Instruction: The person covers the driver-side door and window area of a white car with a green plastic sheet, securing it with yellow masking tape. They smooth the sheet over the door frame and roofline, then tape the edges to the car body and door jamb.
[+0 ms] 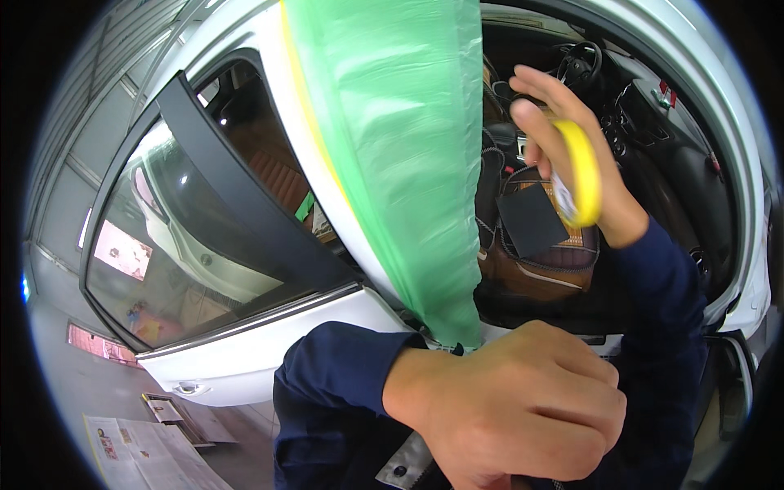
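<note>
My left hand (520,407) is curled low in front of my body, knuckles up; its fingertips are hidden, so I cannot tell whether it holds anything. My right hand (579,147) is raised before the open front doorway of a white car, slightly blurred, with fingers spread. A roll of yellow masking tape (582,174) is carried against its palm side; how it is gripped is unclear. Between the front and rear door openings hangs green plastic masking film (392,153). Yellow tape (315,131) runs along the film's left edge, on the white body (278,79).
At left the rear door (269,349) stands ajar, its framed window (184,245) jutting outward. Inside the car are a steering wheel (579,64) and a seat with a dark square sheet (531,220). Printed paper sheets (147,450) lie at lower left.
</note>
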The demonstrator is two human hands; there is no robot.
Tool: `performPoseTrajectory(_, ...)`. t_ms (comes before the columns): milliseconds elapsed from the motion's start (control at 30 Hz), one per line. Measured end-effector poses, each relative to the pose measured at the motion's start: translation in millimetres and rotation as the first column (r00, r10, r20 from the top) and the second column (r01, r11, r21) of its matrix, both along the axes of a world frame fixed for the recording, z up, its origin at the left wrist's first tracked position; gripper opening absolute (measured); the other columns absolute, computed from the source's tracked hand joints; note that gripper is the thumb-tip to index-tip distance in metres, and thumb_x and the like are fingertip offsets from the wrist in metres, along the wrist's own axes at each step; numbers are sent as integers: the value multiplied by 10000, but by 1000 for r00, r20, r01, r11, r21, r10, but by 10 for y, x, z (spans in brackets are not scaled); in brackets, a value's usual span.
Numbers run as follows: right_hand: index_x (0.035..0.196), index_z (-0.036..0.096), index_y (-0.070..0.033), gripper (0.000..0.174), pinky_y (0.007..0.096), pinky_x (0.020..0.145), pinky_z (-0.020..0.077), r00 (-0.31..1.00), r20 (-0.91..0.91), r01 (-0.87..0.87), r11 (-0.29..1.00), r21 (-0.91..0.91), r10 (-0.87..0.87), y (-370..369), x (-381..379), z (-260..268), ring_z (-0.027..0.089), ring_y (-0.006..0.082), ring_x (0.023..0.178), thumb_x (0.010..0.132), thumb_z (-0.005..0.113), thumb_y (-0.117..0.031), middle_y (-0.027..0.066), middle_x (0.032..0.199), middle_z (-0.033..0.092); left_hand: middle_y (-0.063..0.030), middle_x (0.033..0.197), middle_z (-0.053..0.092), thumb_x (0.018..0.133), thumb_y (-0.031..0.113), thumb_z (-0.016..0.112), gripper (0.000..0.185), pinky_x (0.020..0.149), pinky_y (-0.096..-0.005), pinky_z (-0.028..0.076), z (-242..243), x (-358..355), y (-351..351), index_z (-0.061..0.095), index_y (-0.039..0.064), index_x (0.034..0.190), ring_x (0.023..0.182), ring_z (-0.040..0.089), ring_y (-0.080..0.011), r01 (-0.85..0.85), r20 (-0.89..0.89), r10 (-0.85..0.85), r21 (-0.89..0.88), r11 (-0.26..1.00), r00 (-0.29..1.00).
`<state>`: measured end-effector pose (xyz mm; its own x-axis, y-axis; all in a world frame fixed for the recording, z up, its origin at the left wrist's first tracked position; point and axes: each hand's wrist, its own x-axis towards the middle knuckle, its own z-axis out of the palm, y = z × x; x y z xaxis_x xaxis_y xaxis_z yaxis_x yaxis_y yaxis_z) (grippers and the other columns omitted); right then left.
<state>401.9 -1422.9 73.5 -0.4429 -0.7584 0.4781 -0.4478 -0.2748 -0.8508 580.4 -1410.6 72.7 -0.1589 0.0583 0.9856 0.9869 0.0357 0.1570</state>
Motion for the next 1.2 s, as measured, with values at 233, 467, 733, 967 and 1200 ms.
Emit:
performPoseTrajectory(233, 1164, 656, -13, 317, 195, 493, 405, 996, 65, -60, 998, 19, 59, -591, 57, -121, 508, 51, 565, 970, 713, -257, 26, 887, 651, -97, 844, 564, 928, 448, 672, 439, 518, -372, 434, -38, 653, -136, 547, 62, 761, 626, 544, -279, -280, 162, 295, -112, 954, 942)
performPoseTrajectory(467, 958, 681, -36, 111, 196, 516, 424, 989, 78, 133, 985, -113, -124, 53, -34, -4, 534, 45, 587, 958, 675, -147, -4, 778, 619, -219, 1277, 596, 833, 121, 772, 395, 1031, -434, 456, -244, 780, -896, 619, -17, 1171, 1210, 582, -317, -766, 219, 781, -166, 621, 585)
performPoseTrajectory(733, 1462, 404, 64, 831, 257, 573, 496, 992, 124, 14, 997, 77, -23, -325, 214, 4, 628, 128, 741, 895, 796, -399, 151, 1118, 659, -263, 1417, 465, 834, 172, 767, 684, 1085, -461, 406, -349, 451, -1606, 456, -74, 1391, 1296, 501, -394, -999, 200, 979, -22, 34, 28)
performPoseTrajectory(967, 819, 618, -36, 231, 263, 500, 404, 988, 25, 148, 988, 47, -149, -300, 458, 28, 497, 54, 562, 972, 706, -184, -3, 655, 571, -250, 1276, 568, 842, 273, 767, 743, 996, -442, 469, -25, 400, -2148, 472, -122, 1399, 1181, 564, -354, -977, 400, 910, -213, -26, -111)
performPoseTrajectory(1200, 818, 594, -25, 220, 275, 537, 451, 988, -99, 121, 993, 11, -119, -113, 494, 109, 557, 71, 602, 971, 699, -143, 19, 737, 635, -146, 921, 735, 866, 250, 706, 506, 778, -391, 547, 103, 293, -2155, 621, -76, 1243, 815, 701, -271, -945, 525, 846, -314, 95, -89)
